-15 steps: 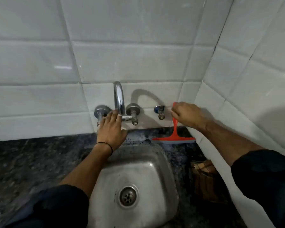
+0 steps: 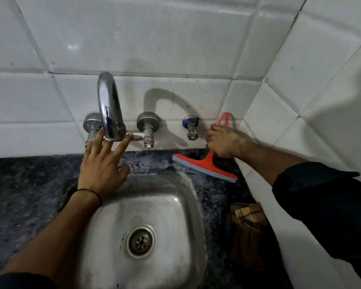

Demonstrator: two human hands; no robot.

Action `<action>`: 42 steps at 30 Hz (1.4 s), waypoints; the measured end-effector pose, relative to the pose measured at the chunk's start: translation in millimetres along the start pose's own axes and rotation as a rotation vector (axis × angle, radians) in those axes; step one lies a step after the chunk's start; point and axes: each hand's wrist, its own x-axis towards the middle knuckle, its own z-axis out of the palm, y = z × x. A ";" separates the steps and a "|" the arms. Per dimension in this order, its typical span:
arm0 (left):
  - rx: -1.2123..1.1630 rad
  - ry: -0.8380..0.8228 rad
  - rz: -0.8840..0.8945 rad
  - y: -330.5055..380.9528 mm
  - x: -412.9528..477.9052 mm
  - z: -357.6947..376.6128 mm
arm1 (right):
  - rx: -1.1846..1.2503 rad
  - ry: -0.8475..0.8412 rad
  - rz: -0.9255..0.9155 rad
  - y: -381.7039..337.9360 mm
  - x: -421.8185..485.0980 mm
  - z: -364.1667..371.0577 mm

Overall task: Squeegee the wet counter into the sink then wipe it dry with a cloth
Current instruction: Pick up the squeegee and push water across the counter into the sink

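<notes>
A red squeegee (image 2: 204, 166) with a grey blade rests on the dark speckled counter (image 2: 25, 184) behind the right rear corner of the steel sink (image 2: 175, 205). My right hand (image 2: 224, 140) is closed around its handle, close to the back wall. My left hand (image 2: 102, 163) holds nothing; its spread fingers touch the chrome tap (image 2: 109, 105) and its pipe above the sink's rear rim. A brown checked cloth (image 2: 248, 232) lies on the counter right of the sink.
Two tap valves (image 2: 148, 122) and a small blue-capped valve (image 2: 191, 127) stick out of the white tiled back wall. A white tiled side wall (image 2: 321, 101) closes off the right. The sink drain (image 2: 141, 241) is open.
The squeegee blade has swung so its right end is nearer to me. The fingers of my left hand have spread apart against the tap.
</notes>
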 end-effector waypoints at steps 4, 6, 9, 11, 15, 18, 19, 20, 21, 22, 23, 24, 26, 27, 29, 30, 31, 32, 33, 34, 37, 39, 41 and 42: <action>-0.233 -0.005 0.023 -5.8 5.1 -12.9 | 0.175 0.122 0.004 0.0 -19.0 -45.5; -0.529 -0.002 -0.038 -11.7 4.6 -24.0 | 0.261 0.177 0.031 -11.0 -28.7 -74.4; -0.762 0.173 -0.152 -22.5 -8.2 -42.0 | 0.433 0.162 0.028 -44.5 -33.2 -110.5; -0.788 0.281 -0.211 -41.9 -29.8 -49.5 | 0.529 0.167 -0.019 -79.4 -27.2 -133.4; -0.762 0.344 -0.484 -111.8 -102.2 -52.5 | 0.727 0.178 -0.086 -149.5 10.9 -181.1; -0.652 0.372 -0.769 -177.5 -179.7 -53.9 | 0.825 0.199 -0.177 -193.0 62.0 -228.1; -0.608 0.366 -0.875 -200.8 -205.3 -58.2 | 0.815 0.233 -0.210 -206.2 82.4 -248.1; -0.557 0.345 -0.973 -227.2 -231.3 -62.1 | 0.796 0.261 -0.246 -220.3 103.4 -271.3; -0.506 0.305 -1.050 -253.7 -255.6 -65.9 | 0.785 0.287 -0.280 -234.3 125.6 -295.6; -0.469 0.255 -1.098 -273.9 -272.8 -68.2 | 0.784 0.313 -0.300 -244.8 144.9 -314.6; -0.431 0.210 -1.137 -296.6 -290.2 -71.8 | 0.791 0.349 -0.323 -257.5 168.0 -337.6; -0.394 0.179 -1.161 -320.3 -305.1 -74.2 | 0.796 0.377 -0.336 -269.2 190.7 -362.1; -0.316 0.147 -1.188 -371.6 -326.6 -77.5 | 0.780 0.449 -0.349 -292.5 236.0 -414.9; -0.278 0.126 -1.179 -391.7 -331.1 -77.3 | 0.766 0.476 -0.354 -299.5 253.8 -437.0; -0.218 0.083 -1.171 -453.4 -343.5 -76.5 | 0.777 0.474 -0.370 -320.0 302.1 -497.9; -0.193 0.053 -1.164 -474.3 -345.9 -75.0 | 0.771 0.466 -0.368 -324.9 319.2 -521.6; -0.173 0.014 -1.154 -483.1 -345.0 -73.4 | 0.753 0.476 -0.370 -325.6 329.9 -536.1; -0.151 -0.036 -1.155 -500.3 -347.0 -73.3 | 0.732 0.470 -0.367 -331.6 348.4 -558.0; -0.131 -0.098 -1.169 -525.4 -350.1 -71.9 | 0.723 0.470 -0.367 -342.2 374.1 -584.6; -0.117 -0.163 -1.193 -549.5 -352.9 -69.3 | 0.712 0.452 -0.366 -352.6 396.3 -611.7; -0.153 -0.385 -1.255 -603.8 -360.7 -59.1 | 0.639 0.456 -0.383 -380.3 462.2 -678.6; -0.221 -0.526 -1.266 -626.8 -366.3 -54.0 | 0.600 0.431 -0.384 -399.0 502.0 -720.9; -0.296 -0.613 -1.281 -637.8 -371.4 -47.4 | 0.592 0.379 -0.399 -418.1 535.3 -758.4; -0.315 -0.618 -1.283 -638.7 -372.4 -46.5 | 0.581 0.362 -0.407 -425.1 547.0 -775.1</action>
